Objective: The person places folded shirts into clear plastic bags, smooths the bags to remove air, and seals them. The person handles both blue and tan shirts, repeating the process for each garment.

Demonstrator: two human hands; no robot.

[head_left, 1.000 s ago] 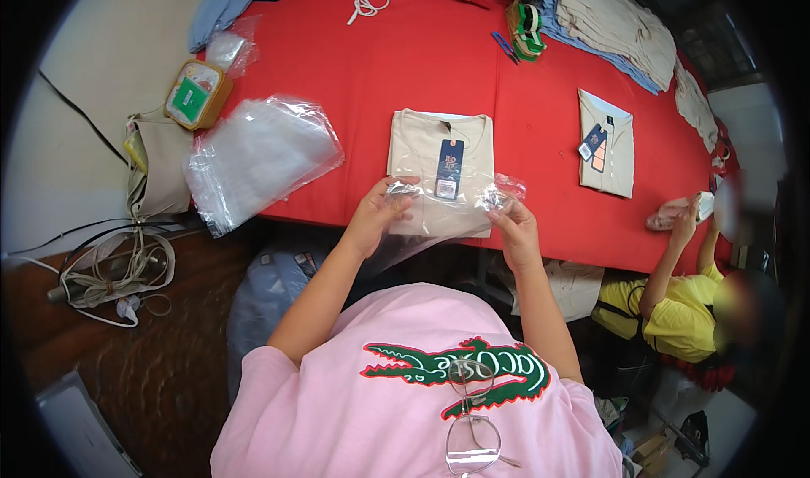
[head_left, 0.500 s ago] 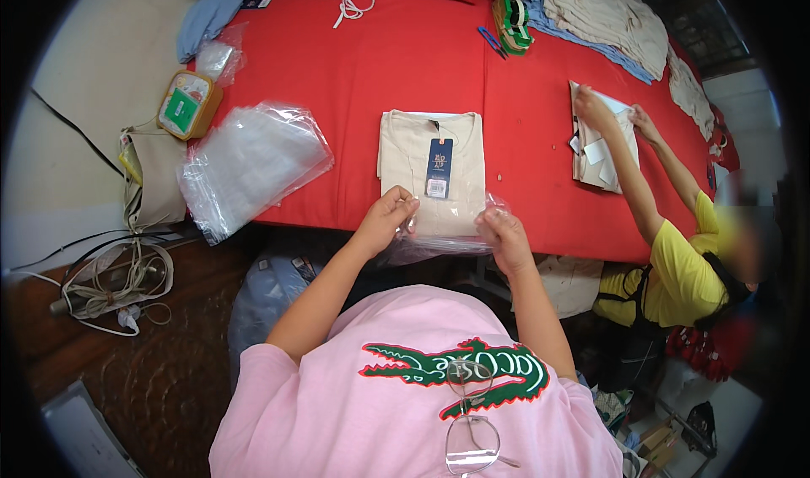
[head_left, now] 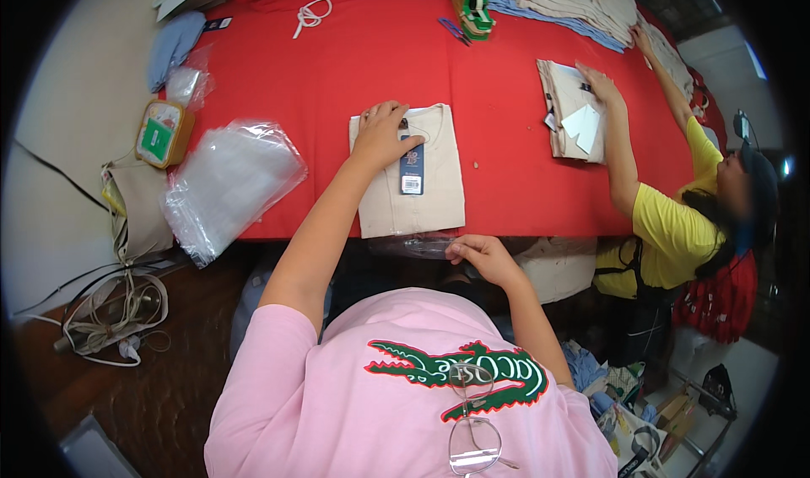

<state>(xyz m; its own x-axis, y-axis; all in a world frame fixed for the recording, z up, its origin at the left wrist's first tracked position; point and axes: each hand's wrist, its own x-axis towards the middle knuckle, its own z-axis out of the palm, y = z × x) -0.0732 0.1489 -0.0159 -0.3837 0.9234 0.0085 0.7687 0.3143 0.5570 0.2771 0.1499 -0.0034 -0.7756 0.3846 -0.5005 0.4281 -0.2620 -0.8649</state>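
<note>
A folded beige garment (head_left: 443, 174) lies in front of me at the table's near edge, with a dark blue hang tag (head_left: 412, 164) on its front. My left hand (head_left: 380, 136) rests flat across its upper left part, fingers stretched and thumb touching the tag. Below the garment's front edge, a clear plastic bag (head_left: 415, 246) hangs over the table edge. My right hand (head_left: 488, 259) pinches the bag's right corner. How far the bag reaches around the garment is hard to tell.
Clear bags (head_left: 232, 178) lie in a pile at the left, by a yellow-rimmed tub (head_left: 163, 134). Farther back are a white cord (head_left: 312, 16), blue snips (head_left: 456, 31) and a green tape dispenser (head_left: 474, 12). A co-worker in yellow (head_left: 675, 216) handles another beige garment (head_left: 567, 111) at right.
My left hand has moved from the garment's near left edge up to its top. My right hand has come lower, toward me, with the bag. The co-worker's far hand has reached toward the back.
</note>
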